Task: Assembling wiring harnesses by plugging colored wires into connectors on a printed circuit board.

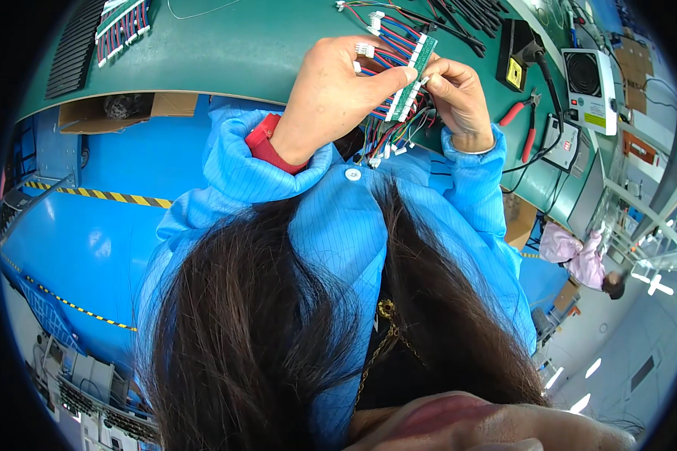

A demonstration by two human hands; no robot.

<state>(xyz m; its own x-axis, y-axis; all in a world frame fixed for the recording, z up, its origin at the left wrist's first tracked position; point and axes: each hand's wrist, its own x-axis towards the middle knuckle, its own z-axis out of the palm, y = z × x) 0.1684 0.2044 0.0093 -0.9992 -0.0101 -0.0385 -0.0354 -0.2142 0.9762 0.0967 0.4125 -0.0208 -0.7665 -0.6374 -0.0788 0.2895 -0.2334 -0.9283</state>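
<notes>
My left hand (335, 90) and my right hand (459, 94) both grip a narrow green circuit board (412, 79) above the green bench edge. Rows of white connectors sit on the board, and red, blue and multicoloured wires (387, 135) hang from it toward my chest. My left thumb and forefinger pinch the board's left side, close to a small white plug (364, 50). My right fingers clasp its lower right end. Both arms wear blue striped sleeves, and a red cuff (267, 146) shows at my left wrist.
Red-handled pliers (525, 120), a soldering iron in its stand (520, 56), a small white fan unit (590, 86) and black cable pieces (466, 19) lie on the green bench (241, 45) at right. More wired boards (124, 26) rest far left. An open cardboard box (128, 109) sits under the bench.
</notes>
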